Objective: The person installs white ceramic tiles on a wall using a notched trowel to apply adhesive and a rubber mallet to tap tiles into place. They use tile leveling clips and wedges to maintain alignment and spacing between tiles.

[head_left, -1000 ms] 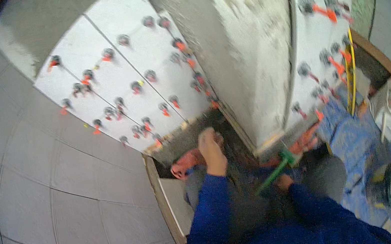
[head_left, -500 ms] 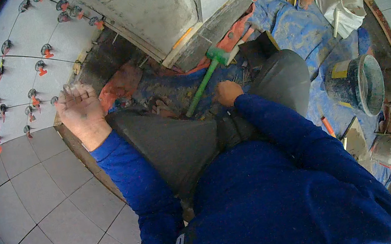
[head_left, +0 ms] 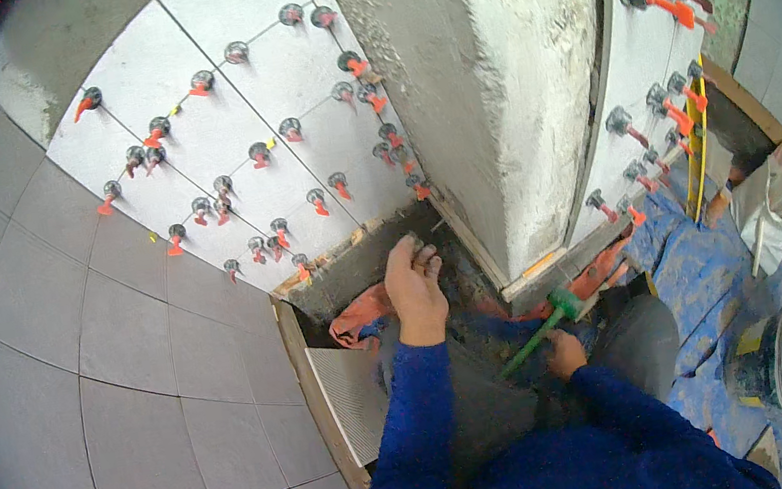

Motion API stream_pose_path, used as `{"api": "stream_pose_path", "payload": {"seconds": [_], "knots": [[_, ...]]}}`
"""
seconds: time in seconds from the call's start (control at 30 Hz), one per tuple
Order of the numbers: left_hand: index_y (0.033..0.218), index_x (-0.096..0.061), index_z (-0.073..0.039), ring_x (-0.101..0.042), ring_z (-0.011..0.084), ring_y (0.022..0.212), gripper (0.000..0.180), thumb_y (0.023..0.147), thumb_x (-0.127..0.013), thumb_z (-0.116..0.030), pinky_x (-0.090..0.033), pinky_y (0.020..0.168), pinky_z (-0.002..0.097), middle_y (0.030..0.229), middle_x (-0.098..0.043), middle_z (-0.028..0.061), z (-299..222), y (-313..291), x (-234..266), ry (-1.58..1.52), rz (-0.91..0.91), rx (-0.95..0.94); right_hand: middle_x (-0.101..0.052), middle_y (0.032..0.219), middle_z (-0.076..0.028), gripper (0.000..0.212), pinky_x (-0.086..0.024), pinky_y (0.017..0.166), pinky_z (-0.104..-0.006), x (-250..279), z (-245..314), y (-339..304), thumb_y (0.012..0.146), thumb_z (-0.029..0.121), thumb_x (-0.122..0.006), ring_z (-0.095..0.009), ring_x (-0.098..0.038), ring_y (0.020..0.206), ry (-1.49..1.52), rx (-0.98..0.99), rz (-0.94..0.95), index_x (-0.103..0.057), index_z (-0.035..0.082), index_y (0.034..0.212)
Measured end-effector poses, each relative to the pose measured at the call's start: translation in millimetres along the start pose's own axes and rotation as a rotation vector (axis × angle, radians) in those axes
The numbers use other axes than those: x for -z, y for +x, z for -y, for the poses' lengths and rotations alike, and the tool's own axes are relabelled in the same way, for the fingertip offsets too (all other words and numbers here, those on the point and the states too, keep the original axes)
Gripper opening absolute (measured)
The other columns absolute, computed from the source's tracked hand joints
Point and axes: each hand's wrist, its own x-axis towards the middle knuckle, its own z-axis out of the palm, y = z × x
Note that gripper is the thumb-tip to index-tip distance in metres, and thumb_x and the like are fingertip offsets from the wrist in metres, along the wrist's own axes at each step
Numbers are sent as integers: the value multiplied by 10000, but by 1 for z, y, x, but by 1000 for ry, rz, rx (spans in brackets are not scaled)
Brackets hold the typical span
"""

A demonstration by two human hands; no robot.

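Observation:
My left hand (head_left: pixel 415 279) reaches forward with the fingers curled down onto the dark mortar strip (head_left: pixel 354 268) at the foot of the white tiled wall (head_left: pixel 221 118). Whether it holds anything there I cannot tell. My right hand (head_left: pixel 564 352) is closed around the handle of a green mallet (head_left: pixel 543 329), whose head lies by the base of the rough grey plastered column (head_left: pixel 497 77). Both sleeves are blue. Red and grey tile levelling clips (head_left: pixel 256 153) dot the wall joints.
Grey floor tiles (head_left: pixel 86 371) spread to the left. A loose ribbed tile (head_left: pixel 348 398) lies by a wooden edge strip. To the right are blue sheeting (head_left: pixel 692 265), a bucket (head_left: pixel 781 353), a white bag (head_left: pixel 769 203) and a yellow level (head_left: pixel 698 133).
The view has swung back up to the wall and column. My left hand has moved from the left edge to the mortar strip at the wall's foot. The right hand still holds the mallet.

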Motion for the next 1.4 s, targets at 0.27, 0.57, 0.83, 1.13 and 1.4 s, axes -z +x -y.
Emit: {"api": "stream_pose_path", "payload": {"seconds": [0.27, 0.57, 0.83, 1.13, 1.4], "knots": [[1077, -671, -98, -626, 157, 858, 181, 962, -700, -235, -501, 771, 321, 961, -644, -11, 17, 12, 6, 136, 41, 13, -721, 1116, -210, 307, -550, 908, -498, 24, 29, 2, 855, 154, -727, -425, -680, 1022, 192, 127, 102, -727, 74, 1151], [1086, -695, -48, -576, 112, 844, 192, 963, -736, -189, -464, 743, 287, 965, -651, -8, 0, 24, 31, 260, 6, -86, -725, 1119, -224, 327, -556, 901, -513, 3, 39, 23, 905, 243, -676, -437, -681, 1043, 57, 300, 246, -728, 68, 1176], [893, -661, -54, -550, 109, 758, 178, 997, -685, -196, -436, 695, 293, 827, -631, -4, -66, 27, 62, 222, -192, -696, -737, 1057, -210, 276, -545, 870, -483, -1, 36, 24, 942, 228, -682, -403, -696, 971, 96, 279, 215, -730, 6, 1098], [999, -597, -54, -622, 186, 867, 148, 1041, -539, -183, -512, 767, 338, 983, -673, 80, -140, -4, 113, -93, -171, -513, -735, 1017, -215, 267, -561, 790, -453, 41, 54, 5, 943, 233, -704, -402, -709, 897, 159, 173, 99, -726, 25, 1109], [895, -697, -29, -647, 242, 698, 262, 999, -679, -269, -473, 649, 385, 779, -698, 106, 9, 16, 291, 909, -521, -620, -753, 992, -148, 209, -541, 854, -351, 81, 54, -17, 974, 156, -685, -236, -715, 913, 258, -62, 77, -724, -14, 1089]]}}
